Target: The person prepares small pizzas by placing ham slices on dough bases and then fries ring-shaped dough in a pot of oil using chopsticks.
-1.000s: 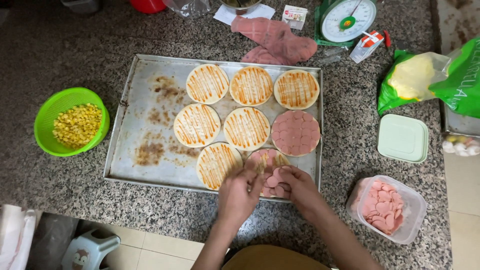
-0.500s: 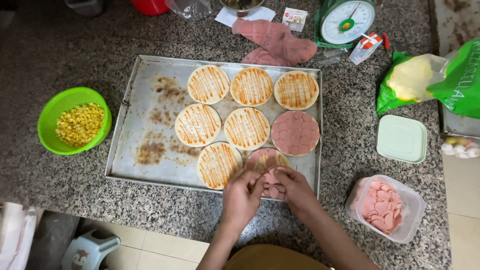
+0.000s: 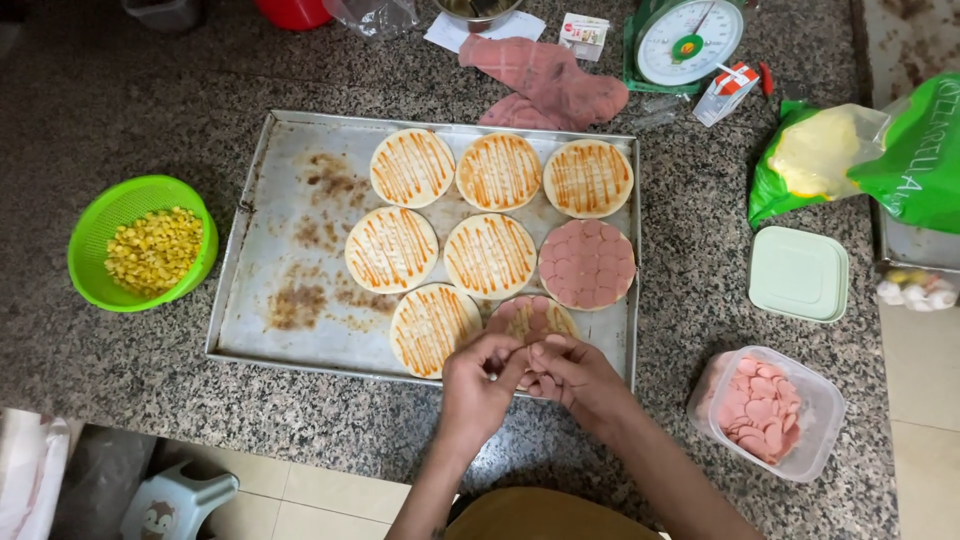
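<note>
A metal baking tray (image 3: 270, 250) lies on the granite counter with several small round pizza bases striped with sauce (image 3: 490, 255). One base (image 3: 586, 263) is fully covered with pink sausage slices. At the tray's front right, a base (image 3: 530, 315) is partly covered with slices. My left hand (image 3: 478, 385) and my right hand (image 3: 575, 378) meet just over its near edge, fingertips pinched together on sausage slices. A clear plastic tub of pink sausage slices (image 3: 765, 410) stands to the right of my right arm.
A green colander of corn kernels (image 3: 143, 245) sits left of the tray. A pale green lid (image 3: 797, 273), a green bag of shredded cheese (image 3: 850, 150), a kitchen scale (image 3: 688, 40) and a pink cloth (image 3: 545, 80) lie right and behind. A small stool (image 3: 175, 500) stands on the floor.
Both hands have drawn back a little toward the tray's near edge and come closer together. More of the partly covered base shows beyond the fingers.
</note>
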